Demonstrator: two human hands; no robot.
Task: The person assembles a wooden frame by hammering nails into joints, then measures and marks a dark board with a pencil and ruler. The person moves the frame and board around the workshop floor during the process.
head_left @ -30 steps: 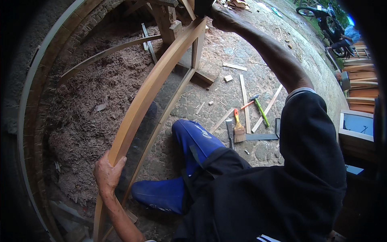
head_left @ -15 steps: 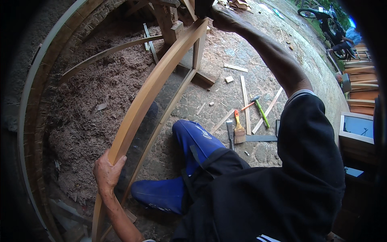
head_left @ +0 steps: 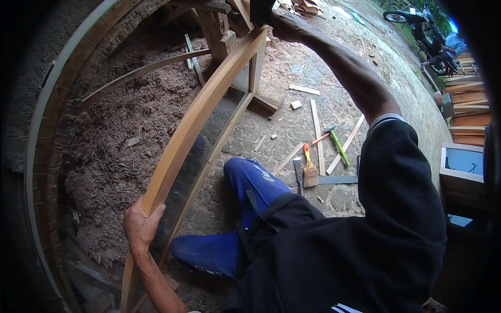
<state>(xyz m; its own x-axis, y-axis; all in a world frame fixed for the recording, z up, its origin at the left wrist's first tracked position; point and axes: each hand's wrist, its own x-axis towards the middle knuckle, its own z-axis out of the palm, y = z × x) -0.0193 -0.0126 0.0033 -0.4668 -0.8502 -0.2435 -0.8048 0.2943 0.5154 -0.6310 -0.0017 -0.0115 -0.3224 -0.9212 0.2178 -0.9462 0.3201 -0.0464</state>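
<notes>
legwear (head_left: 204,252) lettered; left hand (head_left: 142,223) grips frame (head_left: 182,139)

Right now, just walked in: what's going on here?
A person's left hand grips the near part of a long wooden frame. The right hand is at a dark object by the frame's far end; the picture's edge cuts it off, so its kind is unclear. A paintbrush and wood strips lie on the ground to the right.
</notes>
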